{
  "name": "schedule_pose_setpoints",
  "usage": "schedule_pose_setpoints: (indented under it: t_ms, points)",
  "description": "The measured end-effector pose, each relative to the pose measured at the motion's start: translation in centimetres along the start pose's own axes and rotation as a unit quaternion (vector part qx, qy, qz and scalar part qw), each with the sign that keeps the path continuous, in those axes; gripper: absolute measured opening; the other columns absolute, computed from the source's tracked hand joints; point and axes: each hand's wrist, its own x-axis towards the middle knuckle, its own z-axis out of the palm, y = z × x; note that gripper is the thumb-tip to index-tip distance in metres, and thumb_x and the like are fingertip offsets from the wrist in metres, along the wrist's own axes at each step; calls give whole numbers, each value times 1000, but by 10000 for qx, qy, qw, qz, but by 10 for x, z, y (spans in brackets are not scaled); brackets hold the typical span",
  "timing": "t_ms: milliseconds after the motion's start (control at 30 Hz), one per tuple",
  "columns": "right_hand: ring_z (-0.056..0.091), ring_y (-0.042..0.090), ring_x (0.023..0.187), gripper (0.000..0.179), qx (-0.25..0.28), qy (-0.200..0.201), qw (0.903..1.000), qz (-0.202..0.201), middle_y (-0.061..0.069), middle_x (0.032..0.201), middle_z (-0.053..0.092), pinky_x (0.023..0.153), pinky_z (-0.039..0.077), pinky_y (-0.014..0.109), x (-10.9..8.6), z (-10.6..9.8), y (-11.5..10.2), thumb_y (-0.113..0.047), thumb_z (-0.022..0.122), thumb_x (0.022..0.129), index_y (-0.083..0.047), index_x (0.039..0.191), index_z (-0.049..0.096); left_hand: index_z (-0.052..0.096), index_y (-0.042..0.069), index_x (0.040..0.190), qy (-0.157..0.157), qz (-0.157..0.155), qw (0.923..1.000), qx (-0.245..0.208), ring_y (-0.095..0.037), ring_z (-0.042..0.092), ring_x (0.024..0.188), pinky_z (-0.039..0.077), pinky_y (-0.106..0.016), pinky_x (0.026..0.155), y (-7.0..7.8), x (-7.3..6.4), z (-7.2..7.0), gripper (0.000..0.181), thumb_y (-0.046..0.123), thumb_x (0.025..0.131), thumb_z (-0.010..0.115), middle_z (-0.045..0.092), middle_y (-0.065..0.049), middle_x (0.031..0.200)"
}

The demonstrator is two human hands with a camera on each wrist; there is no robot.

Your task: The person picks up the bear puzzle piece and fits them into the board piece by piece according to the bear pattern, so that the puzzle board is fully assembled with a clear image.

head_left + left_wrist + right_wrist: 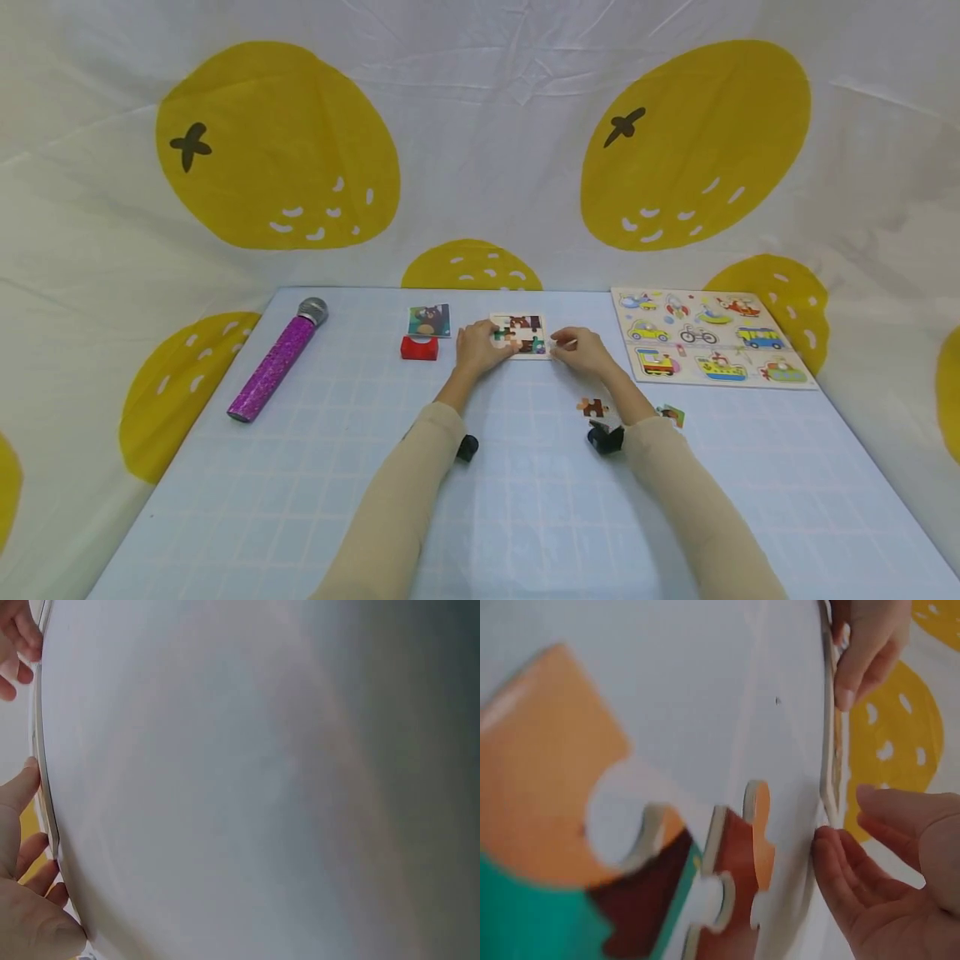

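A small jigsaw board (pixel 534 357) with a pale rim lies near the far edge of the table, with brown and green bear-picture pieces in it and a light gap in the middle. My left hand (pixel 477 348) holds the board at its left side, thumb toward the near edge. My right hand (pixel 583 352) is beside the board's right edge, fingers bent loosely with nothing between them. Below the right forearm lie a loose brown-and-orange jigsaw piece (pixel 594 407) and a green piece (pixel 672 414). Close up in the right wrist view is an orange-and-green piece (pixel 547 765).
Left of the board lie a square bear picture (pixel 430 319) and a small red object (pixel 419 348). A purple glittery microphone (pixel 277 362) lies farther left. At the back right is a wooden vehicle puzzle (pixel 678 333). A patterned curtain (pixel 480 167) hangs behind the table.
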Motion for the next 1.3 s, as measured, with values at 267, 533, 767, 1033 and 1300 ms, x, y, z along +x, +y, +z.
schedule_pose_setpoints:
  t_ms: [267, 533, 767, 1033, 1300]
  points:
    - [59, 29, 90, 32, -459, -496, 9977, -86, 19, 103, 64, 83, 50, 43, -31, -23, 10, -12, 62, 89, 6, 116, 60, 57, 3, 125, -193, 97, 9998, -36, -32, 46, 125, 18, -52, 113, -2, 0, -3, 59, 45, 83, 66, 55, -14, 131]
    - [58, 24, 85, 34, -474, -560, 9972, 117, 15, 96, 65, 76, 50, 35, -55, -44, 26, -11, 66, 86, 6, 115, 61, 41, 6, 141, -910, 160, 9957, 53, -33, 34, 135, 12, -47, 116, -6, 1, -11, 73, 43, 83, 66, 41, -15, 145]
    - [51, 21, 81, 33, -397, -1133, 9921, 370, 9, 89, 60, 68, 43, 29, -66, -53, 29, -18, 75, 80, 1, 106, 66, 39, 10, 143, -1293, 148, 9914, -125, -31, 26, 139, 8, -43, 117, -13, 3, -14, 80, 37, 77, 74, 34, -13, 149]
    - [48, 21, 82, 31, -692, -1512, 9837, 686, 5, 87, 55, 69, 40, 32, -72, -42, 26, -27, 81, 72, -13, 95, 67, 40, 8, 142, -1292, 285, 9911, -167, -31, 25, 140, 7, -45, 117, -18, 5, -12, 77, 35, 78, 75, 34, -13, 149]
    - [49, 19, 79, 24, -831, -1521, 9828, 644, 2, 80, 56, 69, 42, 32, -73, -37, 21, -21, 81, 72, -11, 81, 62, 43, 8, 140, -1236, 259, 9918, -186, -30, 25, 140, 8, -45, 116, -17, 4, -12, 76, 35, 77, 76, 34, -12, 149]
